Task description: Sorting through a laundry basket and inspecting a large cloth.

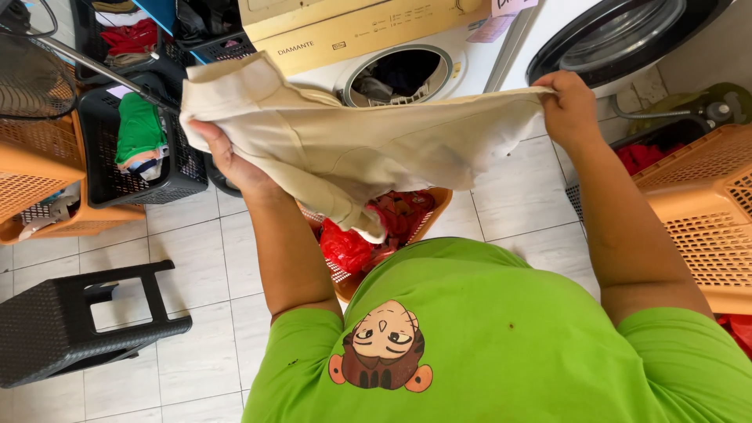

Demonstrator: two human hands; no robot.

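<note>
I hold a cream-coloured garment point(352, 141) stretched out in front of me, above the floor. My left hand point(227, 160) grips its bunched left end, with cloth folded over the fingers. My right hand point(568, 106) pinches its right edge, arm extended. Part of the cloth hangs down in the middle. Below it an orange basket point(435, 205) on the floor holds red clothes point(368, 235).
A white front-loading washer point(399, 74) with an open drum stands ahead, a second machine door point(619, 35) to its right. Black baskets point(137, 153) with clothes and an orange basket point(35, 176) sit left, another orange basket point(701, 215) right. A black stool point(70, 321) lies tipped at lower left.
</note>
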